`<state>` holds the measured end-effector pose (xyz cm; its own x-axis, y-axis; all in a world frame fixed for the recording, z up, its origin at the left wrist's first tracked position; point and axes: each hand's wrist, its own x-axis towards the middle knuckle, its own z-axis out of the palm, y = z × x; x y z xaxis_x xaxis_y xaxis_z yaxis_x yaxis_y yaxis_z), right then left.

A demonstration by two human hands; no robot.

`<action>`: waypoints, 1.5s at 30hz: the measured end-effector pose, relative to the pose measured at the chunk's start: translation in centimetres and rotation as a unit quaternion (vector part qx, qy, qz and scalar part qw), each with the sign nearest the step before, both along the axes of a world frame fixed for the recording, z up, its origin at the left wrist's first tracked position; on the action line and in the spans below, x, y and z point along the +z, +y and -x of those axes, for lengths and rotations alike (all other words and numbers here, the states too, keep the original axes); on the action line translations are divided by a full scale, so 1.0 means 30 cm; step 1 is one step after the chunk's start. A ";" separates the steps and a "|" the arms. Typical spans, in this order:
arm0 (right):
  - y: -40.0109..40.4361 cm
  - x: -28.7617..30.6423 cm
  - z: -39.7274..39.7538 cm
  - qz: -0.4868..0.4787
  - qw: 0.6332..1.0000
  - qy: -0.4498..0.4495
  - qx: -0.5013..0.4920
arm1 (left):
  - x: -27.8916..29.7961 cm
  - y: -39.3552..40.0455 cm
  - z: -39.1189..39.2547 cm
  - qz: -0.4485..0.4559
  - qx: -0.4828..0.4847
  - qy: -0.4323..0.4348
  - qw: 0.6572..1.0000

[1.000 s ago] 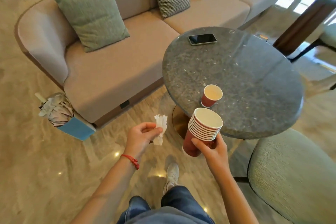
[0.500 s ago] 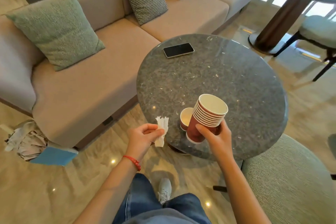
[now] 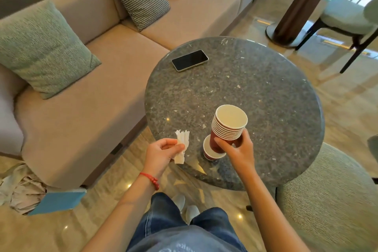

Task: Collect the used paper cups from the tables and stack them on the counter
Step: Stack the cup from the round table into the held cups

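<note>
- Head view: a stack of red paper cups point(image 3: 229, 127) is gripped by the right hand point(image 3: 238, 150); its base has been lowered since a second ago and is now held over, perhaps entering, the single red paper cup point(image 3: 210, 152) near the near edge of the round stone worktop point(image 3: 266, 88).
- A crumpled napkin point(image 3: 182, 146) is pinched in the left hand point(image 3: 161, 152).
- Nesting seems imminent, so this cup is judged nearly collected.
- A phone point(image 3: 190, 60) lies at the far left, well apart.

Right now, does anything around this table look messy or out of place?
Yes. On the floor by the sofa's end, a crumpled heap of cloth lies against a tipped blue box, like something dropped. Nothing looks spilled on the round table; the phone lies flat there.
</note>
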<state>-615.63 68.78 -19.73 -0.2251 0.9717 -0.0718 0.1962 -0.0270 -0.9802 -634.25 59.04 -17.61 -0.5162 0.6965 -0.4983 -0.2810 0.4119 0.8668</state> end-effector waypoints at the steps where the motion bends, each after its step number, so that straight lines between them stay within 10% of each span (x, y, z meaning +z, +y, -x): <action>1: -0.001 -0.013 0.004 -0.003 1.000 -0.005 -0.005 | -0.002 0.004 0.005 0.000 -0.004 -0.003 1.000; 27: -0.080 -0.200 0.083 0.060 0.990 -0.094 -0.091 | -0.030 0.023 0.091 0.038 -0.038 -0.010 0.999; 45: -0.311 -0.076 -0.139 0.088 0.937 0.026 -0.337 | -0.053 0.227 -0.119 0.046 -0.328 -0.022 0.943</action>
<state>-611.46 59.43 -22.00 0.4279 0.8686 -0.2500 0.0279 -0.2892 -0.9569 -630.66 65.83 -19.20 0.0342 0.8111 -0.5839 0.0253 0.5834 0.8118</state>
